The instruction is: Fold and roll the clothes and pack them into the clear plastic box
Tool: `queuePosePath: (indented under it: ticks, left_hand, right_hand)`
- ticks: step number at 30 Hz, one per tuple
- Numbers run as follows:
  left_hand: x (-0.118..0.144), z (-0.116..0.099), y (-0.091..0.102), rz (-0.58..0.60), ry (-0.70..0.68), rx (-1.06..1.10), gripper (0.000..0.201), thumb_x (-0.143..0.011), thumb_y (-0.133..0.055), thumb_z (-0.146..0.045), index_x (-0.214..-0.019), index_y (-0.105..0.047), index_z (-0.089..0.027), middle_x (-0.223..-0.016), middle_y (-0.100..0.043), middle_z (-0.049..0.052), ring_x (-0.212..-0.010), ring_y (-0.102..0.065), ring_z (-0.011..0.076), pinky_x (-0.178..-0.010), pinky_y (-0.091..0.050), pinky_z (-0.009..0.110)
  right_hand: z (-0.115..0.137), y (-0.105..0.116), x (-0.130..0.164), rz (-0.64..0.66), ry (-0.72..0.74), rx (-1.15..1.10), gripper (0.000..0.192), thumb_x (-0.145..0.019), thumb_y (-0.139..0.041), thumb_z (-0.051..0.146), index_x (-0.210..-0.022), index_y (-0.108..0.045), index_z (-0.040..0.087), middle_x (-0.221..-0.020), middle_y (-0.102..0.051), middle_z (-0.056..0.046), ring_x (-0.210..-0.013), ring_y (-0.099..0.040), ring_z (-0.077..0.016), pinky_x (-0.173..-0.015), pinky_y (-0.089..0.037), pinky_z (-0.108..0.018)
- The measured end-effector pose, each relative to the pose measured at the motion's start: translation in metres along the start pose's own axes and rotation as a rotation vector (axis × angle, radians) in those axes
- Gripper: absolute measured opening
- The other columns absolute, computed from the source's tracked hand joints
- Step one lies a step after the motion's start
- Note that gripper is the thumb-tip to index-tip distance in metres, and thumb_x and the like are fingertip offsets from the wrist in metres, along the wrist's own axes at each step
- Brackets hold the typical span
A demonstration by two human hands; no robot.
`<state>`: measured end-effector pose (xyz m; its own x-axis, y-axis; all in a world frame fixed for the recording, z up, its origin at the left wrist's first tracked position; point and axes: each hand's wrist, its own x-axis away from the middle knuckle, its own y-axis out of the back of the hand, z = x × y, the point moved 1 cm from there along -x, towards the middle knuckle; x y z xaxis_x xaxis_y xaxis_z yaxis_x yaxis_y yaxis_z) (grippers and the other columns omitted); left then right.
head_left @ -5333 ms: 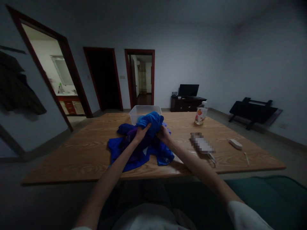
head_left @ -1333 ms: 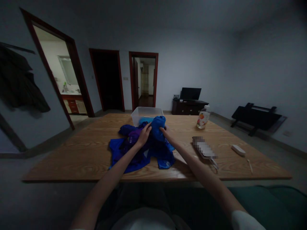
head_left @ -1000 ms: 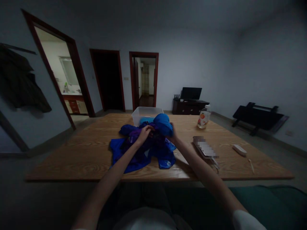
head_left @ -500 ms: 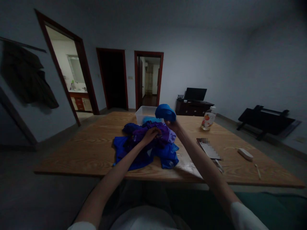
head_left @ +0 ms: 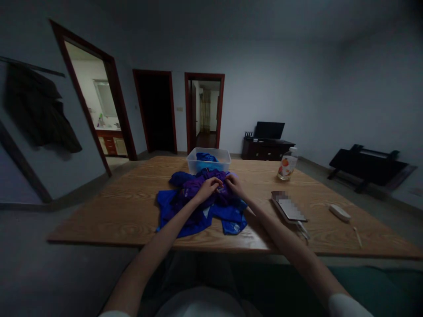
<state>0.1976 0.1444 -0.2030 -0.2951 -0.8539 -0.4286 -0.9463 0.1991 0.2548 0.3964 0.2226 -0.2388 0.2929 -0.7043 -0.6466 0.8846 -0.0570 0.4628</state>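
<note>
Purple garment, atop a heap of blue clothes at the frame's centre: I am watching both hands, the left hand and right hand, pinching its folds on the table, just below a clear plastic box holding blue cloth.

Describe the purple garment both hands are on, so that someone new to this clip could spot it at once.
On the wooden table, just in front of the clear plastic tub, lies a heap of clothes. The purple garment sits crumpled on top of it, under the left hand and right hand. It is the only purple piece; the blue clothes beneath it are bright blue.
</note>
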Motion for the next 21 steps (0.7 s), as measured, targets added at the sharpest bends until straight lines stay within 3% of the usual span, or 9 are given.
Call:
queuePosePath:
  ticks: [3, 6, 11, 15, 18, 21]
  left_hand:
    - [0.0, 0.001, 0.001, 0.016, -0.013, -0.025, 0.02, -0.088, -0.054, -0.025, -0.098, -0.069, -0.015, -0.094, -0.073, 0.004, -0.068, -0.061, 0.0106, -0.062, -0.046, 0.02]
    - [0.0, 0.001, 0.0, 0.027, 0.004, -0.016, 0.02, -0.087, -0.054, -0.025, -0.098, -0.068, -0.015, -0.095, -0.073, 0.004, -0.067, -0.061, 0.0103, -0.063, -0.047, 0.02]
    - [-0.002, -0.002, 0.003, 0.005, 0.023, 0.034, 0.023, -0.087, -0.055, -0.031, -0.1, -0.066, -0.015, -0.096, -0.073, 0.006, -0.063, -0.06, 0.0104, -0.058, -0.047, 0.021]
    - [-0.007, -0.007, 0.026, -0.145, 0.013, 0.075, 0.025, -0.087, -0.053, -0.032, -0.102, -0.064, -0.015, -0.099, -0.072, 0.008, -0.067, -0.062, 0.0132, -0.057, -0.049, 0.023]
    - [-0.009, -0.011, 0.054, -0.272, -0.037, -0.067, 0.025, -0.09, -0.051, -0.034, -0.101, -0.065, -0.015, -0.098, -0.072, 0.008, -0.078, -0.066, 0.017, -0.069, -0.054, 0.027]
    - [-0.006, -0.011, 0.072, -0.212, -0.106, -0.34, 0.033, -0.091, -0.058, -0.045, -0.108, -0.068, -0.019, -0.105, -0.072, 0.007, -0.098, -0.067, 0.0211, -0.091, -0.053, 0.033]
  right_hand:
    - [0.004, -0.006, 0.014, 0.028, 0.119, 0.208, 0.017, -0.096, -0.043, 0.03, -0.092, -0.056, 0.02, -0.089, -0.06, -0.005, -0.08, -0.054, -0.0193, -0.077, -0.045, -0.032]
    - [0.015, -0.007, 0.015, 0.034, 0.13, 0.329, 0.016, -0.098, -0.042, 0.026, -0.094, -0.056, 0.02, -0.09, -0.06, -0.006, -0.083, -0.054, -0.0199, -0.077, -0.043, -0.031]
    - [0.032, 0.001, 0.015, 0.101, 0.19, 0.392, 0.027, -0.104, -0.044, 0.041, -0.104, -0.059, 0.019, -0.097, -0.062, -0.008, -0.09, -0.056, -0.0204, -0.083, -0.043, -0.032]
    - [0.039, 0.005, 0.016, 0.109, 0.254, 0.485, 0.029, -0.104, -0.046, 0.043, -0.101, -0.06, 0.018, -0.096, -0.063, -0.008, -0.089, -0.056, -0.0212, -0.084, -0.043, -0.033]
    - [0.041, 0.006, 0.015, 0.053, 0.276, 0.561, 0.028, -0.107, -0.038, 0.035, -0.102, -0.06, 0.018, -0.108, -0.062, -0.011, -0.099, -0.055, -0.0232, -0.092, -0.042, -0.036]
    - [0.039, 0.008, 0.013, -0.007, 0.27, 0.62, 0.027, -0.108, -0.036, 0.032, -0.111, -0.058, 0.018, -0.119, -0.059, -0.014, -0.108, -0.054, -0.0254, -0.1, -0.04, -0.039]
